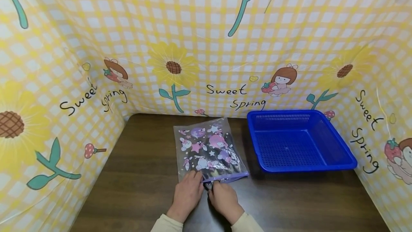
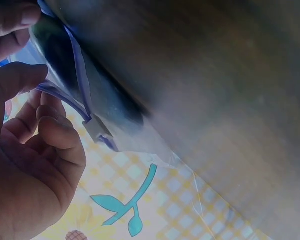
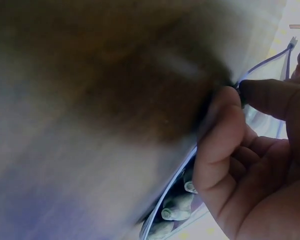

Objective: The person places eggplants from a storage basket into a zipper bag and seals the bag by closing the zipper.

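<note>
A clear zip bag [image 1: 206, 149] with a pink and purple cartoon print lies on the table, its purple-edged mouth toward me. My left hand [image 1: 188, 192] pinches the rim of that mouth between thumb and fingers. In the left wrist view the rim stands parted near a pale slider [image 2: 95, 129]. My right hand [image 1: 224, 197] pinches a small dark thing [image 1: 208, 185] at the mouth; its kind cannot be made out. Inside the bag, the right wrist view shows several dark greenish things [image 3: 179, 206] with pale round ends.
A blue plastic basket [image 1: 305, 167] with a perforated bottom stands to the right of the bag. The dark wood table [image 1: 138, 174] is enclosed at the back and sides by yellow checked cloth [image 1: 219, 60] with sunflowers.
</note>
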Demonstrator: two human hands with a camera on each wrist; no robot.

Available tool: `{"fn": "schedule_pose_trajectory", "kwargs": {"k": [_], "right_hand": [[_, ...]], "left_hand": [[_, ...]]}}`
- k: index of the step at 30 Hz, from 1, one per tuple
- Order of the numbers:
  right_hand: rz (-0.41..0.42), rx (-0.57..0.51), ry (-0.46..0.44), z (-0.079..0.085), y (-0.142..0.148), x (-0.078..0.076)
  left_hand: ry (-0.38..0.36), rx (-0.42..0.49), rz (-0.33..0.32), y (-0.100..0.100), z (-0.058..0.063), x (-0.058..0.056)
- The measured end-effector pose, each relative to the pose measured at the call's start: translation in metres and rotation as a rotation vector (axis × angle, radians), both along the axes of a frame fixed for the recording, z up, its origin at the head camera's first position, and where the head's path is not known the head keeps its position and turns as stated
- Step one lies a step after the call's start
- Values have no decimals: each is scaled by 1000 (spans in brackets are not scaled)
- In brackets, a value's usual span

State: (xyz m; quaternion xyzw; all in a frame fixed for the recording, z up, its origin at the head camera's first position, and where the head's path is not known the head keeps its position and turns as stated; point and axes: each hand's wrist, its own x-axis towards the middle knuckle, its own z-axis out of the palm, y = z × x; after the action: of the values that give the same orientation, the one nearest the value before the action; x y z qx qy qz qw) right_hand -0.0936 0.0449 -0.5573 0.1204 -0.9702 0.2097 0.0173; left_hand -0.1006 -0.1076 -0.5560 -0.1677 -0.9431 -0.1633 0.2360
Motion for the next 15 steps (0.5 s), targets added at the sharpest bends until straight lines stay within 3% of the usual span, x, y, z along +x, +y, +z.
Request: {"fn": "schedule_pose_trajectory", "kwargs": {"k": [7, 12, 15], "right_hand": [[-6, 11, 48, -1, -6, -11], [-5, 18, 28, -1, -8, -15], [15, 4, 7, -1, -4, -13]], "left_hand": [[7, -1, 6, -1, 0, 0], [1, -5, 7, -2, -1, 0], [-39, 9, -1, -3, 0, 1]]}}
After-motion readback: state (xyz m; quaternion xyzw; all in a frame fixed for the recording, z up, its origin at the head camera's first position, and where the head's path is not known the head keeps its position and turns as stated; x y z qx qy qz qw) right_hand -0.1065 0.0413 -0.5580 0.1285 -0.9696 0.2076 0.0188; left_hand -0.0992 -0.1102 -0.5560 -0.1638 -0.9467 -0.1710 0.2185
